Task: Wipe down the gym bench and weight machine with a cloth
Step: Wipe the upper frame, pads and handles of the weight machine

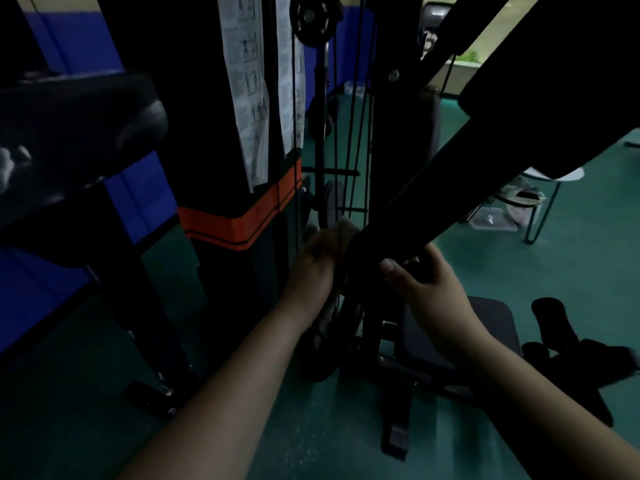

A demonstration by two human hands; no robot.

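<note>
A black weight machine fills the dim view, its tower [221, 140] marked by an orange band, with cables running down the middle. A black padded arm [426, 202] slants from the upper right to the centre. My left hand [317, 271] grips a brownish-grey cloth [337, 233] and holds it against the lower end of that arm, beside the cables. My right hand [426, 285] curls round the same end from the right, thumb on top. A dark seat pad [491, 327] lies partly hidden under my right forearm.
A black padded rest [79, 126] on a stand stands at the left. Instruction sheets [249, 98] hang on the tower. A pulley [313, 19] sits at the top. A white stool [543, 188] and a clear box [495, 220] stand at the right on the green floor. Black foam rollers [568, 348] lie at lower right.
</note>
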